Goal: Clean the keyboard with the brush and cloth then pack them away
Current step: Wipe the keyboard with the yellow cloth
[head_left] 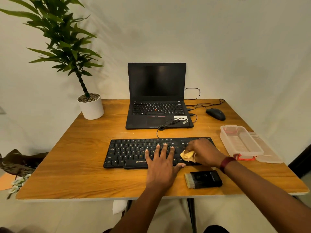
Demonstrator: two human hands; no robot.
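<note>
A black keyboard (131,153) lies across the middle of the wooden table (80,174). My left hand (161,163) rests flat on its middle keys with the fingers spread and straight. My right hand (202,153) grips a crumpled yellow cloth (187,156) and holds it against the keys at the keyboard's right part. The black brush (204,179), with pale bristles facing left, lies on the table just in front of the keyboard's right end, below my right wrist.
A clear plastic box (240,142) with red clips stands open at the right, its lid (267,152) beside it. Behind the keyboard are an open laptop (157,98), a mouse (216,114) with cables and a potted plant (90,105) at the back left.
</note>
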